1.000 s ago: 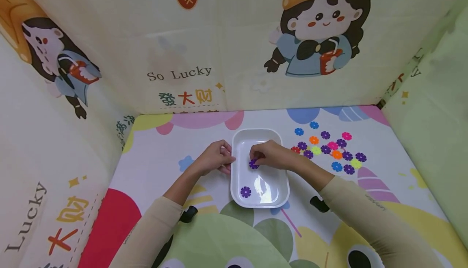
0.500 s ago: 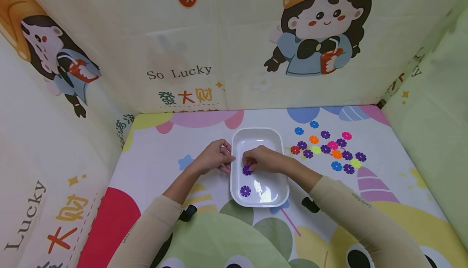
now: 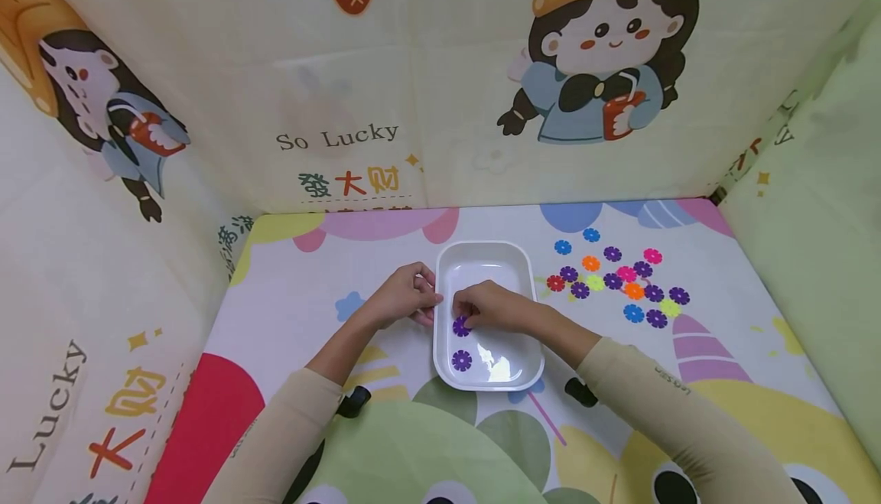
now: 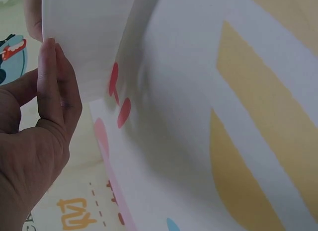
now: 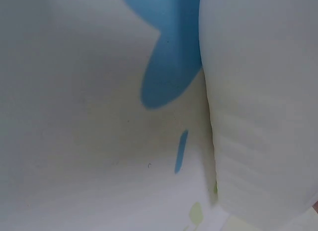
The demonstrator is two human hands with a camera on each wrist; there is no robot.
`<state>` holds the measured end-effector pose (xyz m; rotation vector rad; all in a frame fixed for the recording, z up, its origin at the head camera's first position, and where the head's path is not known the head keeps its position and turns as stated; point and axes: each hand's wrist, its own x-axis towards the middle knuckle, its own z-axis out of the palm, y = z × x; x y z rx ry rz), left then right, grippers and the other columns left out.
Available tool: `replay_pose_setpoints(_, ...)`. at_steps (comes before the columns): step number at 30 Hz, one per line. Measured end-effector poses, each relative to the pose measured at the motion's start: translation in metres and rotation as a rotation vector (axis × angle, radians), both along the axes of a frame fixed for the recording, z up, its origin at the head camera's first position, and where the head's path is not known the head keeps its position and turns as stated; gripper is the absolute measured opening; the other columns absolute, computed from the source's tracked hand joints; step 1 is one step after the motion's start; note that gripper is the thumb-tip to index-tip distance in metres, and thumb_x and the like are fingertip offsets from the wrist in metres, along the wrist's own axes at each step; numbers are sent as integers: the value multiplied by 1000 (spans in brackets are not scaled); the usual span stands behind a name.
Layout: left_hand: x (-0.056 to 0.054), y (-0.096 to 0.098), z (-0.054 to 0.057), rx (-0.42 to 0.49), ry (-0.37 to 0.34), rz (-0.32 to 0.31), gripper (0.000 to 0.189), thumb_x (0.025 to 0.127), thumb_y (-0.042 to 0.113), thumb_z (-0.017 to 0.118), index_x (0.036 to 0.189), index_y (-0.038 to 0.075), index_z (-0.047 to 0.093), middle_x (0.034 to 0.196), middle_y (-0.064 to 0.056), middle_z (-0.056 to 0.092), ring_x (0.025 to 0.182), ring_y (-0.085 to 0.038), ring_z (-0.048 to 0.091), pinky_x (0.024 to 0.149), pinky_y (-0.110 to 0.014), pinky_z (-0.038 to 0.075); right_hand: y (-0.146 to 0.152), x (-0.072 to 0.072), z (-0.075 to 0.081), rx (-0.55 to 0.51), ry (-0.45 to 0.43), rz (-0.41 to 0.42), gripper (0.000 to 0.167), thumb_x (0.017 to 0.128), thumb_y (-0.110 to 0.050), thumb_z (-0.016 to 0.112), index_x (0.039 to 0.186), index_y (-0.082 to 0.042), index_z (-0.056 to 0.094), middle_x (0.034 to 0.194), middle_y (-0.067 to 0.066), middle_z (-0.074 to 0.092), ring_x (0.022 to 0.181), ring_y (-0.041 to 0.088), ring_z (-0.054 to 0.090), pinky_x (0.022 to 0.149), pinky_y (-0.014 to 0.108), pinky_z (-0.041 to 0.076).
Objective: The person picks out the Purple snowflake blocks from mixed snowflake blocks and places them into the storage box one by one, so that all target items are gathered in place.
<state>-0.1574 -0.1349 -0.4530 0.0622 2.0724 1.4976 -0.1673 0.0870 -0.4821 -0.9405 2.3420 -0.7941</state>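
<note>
In the head view a white tray (image 3: 495, 274) sits on the table. My left hand (image 3: 401, 297) holds its left rim between thumb and fingers. Up close in the left wrist view, the fingertips of my left hand (image 4: 47, 107) meet the tray's edge (image 4: 89, 42). Inside the tray, my right hand (image 3: 492, 307) pinches a purple flower-shaped plastic disc (image 3: 460, 327), low over the tray floor. Just below it, a second purple disc (image 3: 462, 360) lies flat. The right wrist view shows only the tray's outer wall (image 5: 263, 116) and cloth; the right hand is out of that frame.
Right of the tray, several loose flower-shaped discs (image 3: 634, 291) in purple, blue, orange, pink, red and yellow-green lie scattered. A printed cloth (image 3: 296, 336) covers the table. Cloth walls (image 3: 447, 106) with cartoon prints stand at the back and both sides.
My right hand has moved left and slightly toward me inside the tray, bringing its purple disc closer to the one lying there. The left hand stays at the rim.
</note>
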Motion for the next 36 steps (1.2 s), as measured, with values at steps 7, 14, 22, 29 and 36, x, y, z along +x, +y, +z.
replay_pose_setpoints(7, 0, 0, -1, -8, -6, 2, 28, 96, 1, 69, 118, -2, 51, 88, -15, 67, 63, -19, 70, 62, -39, 68, 0, 2, 1, -5, -13, -5, 13, 91, -7, 78, 95, -14, 68, 85, -4, 65, 80, 9, 57, 74, 18, 55)
replay_pose_setpoints(14, 0, 0, -2, -2, -3, -10, 29, 96, 1, 69, 118, -2, 51, 88, -15, 67, 63, -19, 70, 62, -40, 68, 0, 4, -1, 7, 0, -21, 15, 91, -9, 80, 96, -15, 67, 84, -6, 64, 80, 9, 57, 74, 18, 55)
replay_pose_setpoints(22, -1, 0, -1, -2, 2, -5, 29, 96, 0, 69, 119, -3, 50, 89, -16, 67, 62, -18, 70, 61, -39, 68, 0, 4, -2, -3, 11, -21, 14, 90, -9, 80, 94, -15, 67, 83, -6, 63, 79, 10, 57, 72, 20, 55)
replay_pose_setpoints(29, -2, -1, -2, -5, 10, -9, 29, 96, 0, 69, 119, -3, 50, 89, -17, 67, 62, -18, 70, 64, -43, 68, -1, 5, -1, 8, 2, -30, 12, 91, -10, 80, 95, -14, 69, 83, -5, 63, 79, 9, 56, 72, 18, 54)
replay_pose_setpoints(36, -2, 0, -2, -1, 6, -11, 29, 96, 0, 69, 118, -3, 51, 87, -15, 67, 62, -18, 70, 62, -41, 68, -1, 6, 0, 8, -12, -33, 12, 91, -9, 79, 95, -14, 69, 83, -5, 63, 78, 9, 57, 72, 17, 54)
